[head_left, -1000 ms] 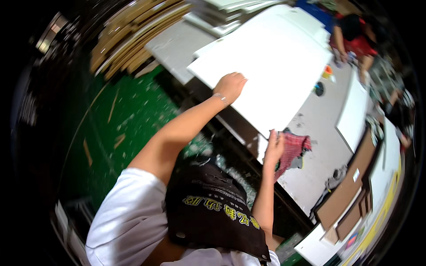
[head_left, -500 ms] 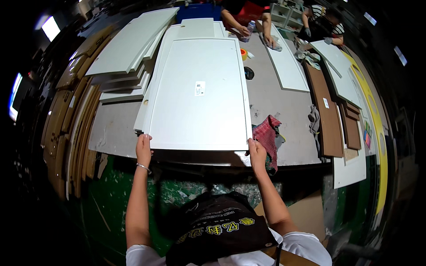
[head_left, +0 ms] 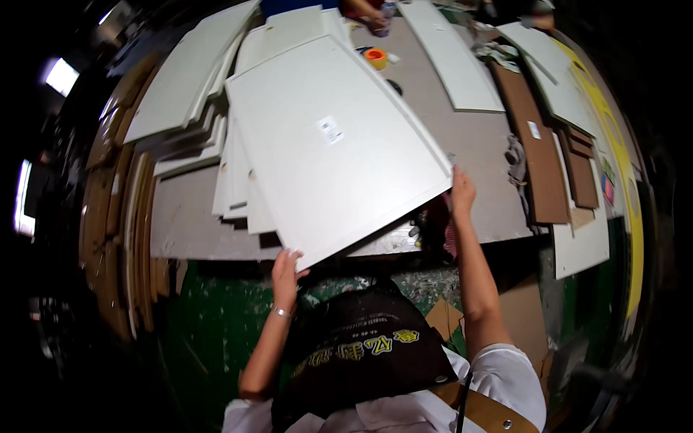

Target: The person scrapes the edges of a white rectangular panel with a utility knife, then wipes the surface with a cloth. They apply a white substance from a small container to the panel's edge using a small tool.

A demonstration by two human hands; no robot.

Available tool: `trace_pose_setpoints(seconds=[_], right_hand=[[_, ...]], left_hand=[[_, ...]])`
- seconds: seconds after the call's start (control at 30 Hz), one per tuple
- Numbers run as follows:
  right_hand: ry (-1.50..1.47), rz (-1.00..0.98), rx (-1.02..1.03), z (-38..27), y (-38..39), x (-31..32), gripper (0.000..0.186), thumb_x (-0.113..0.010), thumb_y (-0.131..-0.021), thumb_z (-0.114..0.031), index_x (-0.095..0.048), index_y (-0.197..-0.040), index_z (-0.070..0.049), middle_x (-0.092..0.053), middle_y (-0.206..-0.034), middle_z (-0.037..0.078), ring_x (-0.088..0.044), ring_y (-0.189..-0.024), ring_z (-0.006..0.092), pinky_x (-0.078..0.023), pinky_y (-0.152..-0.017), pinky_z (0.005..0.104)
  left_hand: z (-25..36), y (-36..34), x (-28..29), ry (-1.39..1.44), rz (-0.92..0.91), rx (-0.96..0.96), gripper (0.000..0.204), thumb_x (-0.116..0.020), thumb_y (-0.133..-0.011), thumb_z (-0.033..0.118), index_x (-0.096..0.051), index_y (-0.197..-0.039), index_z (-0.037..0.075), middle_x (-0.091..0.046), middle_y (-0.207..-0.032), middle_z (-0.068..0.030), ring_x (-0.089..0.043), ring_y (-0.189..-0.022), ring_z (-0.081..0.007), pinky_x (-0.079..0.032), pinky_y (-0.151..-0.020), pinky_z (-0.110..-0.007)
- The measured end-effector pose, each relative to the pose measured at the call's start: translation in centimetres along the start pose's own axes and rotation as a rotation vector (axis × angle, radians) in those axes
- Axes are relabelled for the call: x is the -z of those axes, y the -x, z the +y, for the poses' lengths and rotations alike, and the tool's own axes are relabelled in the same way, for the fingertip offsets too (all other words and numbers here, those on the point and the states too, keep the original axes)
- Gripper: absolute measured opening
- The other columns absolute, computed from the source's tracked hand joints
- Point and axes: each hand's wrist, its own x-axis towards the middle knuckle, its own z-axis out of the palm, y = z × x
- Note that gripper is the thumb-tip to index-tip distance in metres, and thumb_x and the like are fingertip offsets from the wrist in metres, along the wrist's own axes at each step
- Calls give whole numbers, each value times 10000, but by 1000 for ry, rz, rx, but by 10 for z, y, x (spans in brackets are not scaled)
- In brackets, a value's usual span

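A large white panel (head_left: 325, 173) with a raised rim and a small label lies tilted across my view, turned with its right side farther away. My left hand (head_left: 286, 273) grips its near left corner, fingers closed at the edge. At the near right corner my right hand (head_left: 463, 191) is closed on the same panel. Under and behind it, more white panels (head_left: 237, 169) lie fanned out on the grey worktable (head_left: 189, 216). A red checked cloth (head_left: 449, 234) shows partly beneath the panel's right side, next to my right forearm.
A stack of white boards (head_left: 184, 86) stands at the left of the table. Orange tape (head_left: 375, 58) lies farther back. A long white board (head_left: 455, 61) and brown boards (head_left: 530, 144) are on the right. Across the table, a co-worker's hand (head_left: 377, 20) is beside a bottle.
The held panel has turned counterclockwise, its right corner swinging up and away. My right hand moved farther right and forward; my left hand came nearer and rightward. More panels beneath now show.
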Motion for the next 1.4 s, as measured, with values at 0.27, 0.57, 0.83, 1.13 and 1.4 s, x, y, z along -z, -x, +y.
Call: trace_pose_setpoints(seconds=[0.27, 0.57, 0.83, 1.13, 1.4], right_hand=[[-504, -130, -295, -4, -47, -10, 484, -544, -1019, -457, -553, -688, -104, -489, -576, -8, -415, -482, 95, -302, -461, 287], [-191, 48, -133, 32, -8, 30, 398, -673, -959, -374, -702, -934, 22, -689, -805, 58, -615, -738, 136, -502, -714, 305], [344, -185, -128, 97, 85, 10, 527, -801, -827, -378, -672, -1172, -1, -708, -1021, 173, -664, -916, 280, -514, -844, 402], [-216, 90, 222, -84, 6, 80, 191, -743, -861, -40, -675, -1023, 33, -675, -1014, 55, -603, -886, 147, -483, -839, 282], [253, -849, 693, -217, 42, -131, 448, -674, -820, -173, -622, -1265, -157, -590, -1355, 124, -686, -947, 366, -564, -788, 470]], left_hand=[[5, -10, -19, -95, -143, -32, 315, -461, -1075, 350, -616, -1086, 76, -623, -1033, -2, -553, -832, -59, -553, -710, -253], [95, -61, 19, -417, -67, -294, 277, -453, -1076, 237, -594, -1006, 8, -663, -846, -51, -655, -742, -122, -539, -730, -282], [113, -138, -32, -670, -128, -811, 187, -545, -964, 119, -672, -957, -18, -674, -955, -160, -614, -966, -331, -485, -860, -409], [110, -195, -61, -626, -115, -967, 134, -560, -935, 88, -646, -881, 1, -689, -1102, -134, -588, -1101, -338, -468, -962, -418], [96, -196, -47, -178, 30, -770, 134, -548, -960, 37, -664, -914, -13, -684, -1020, -139, -626, -971, -279, -499, -854, -352]])
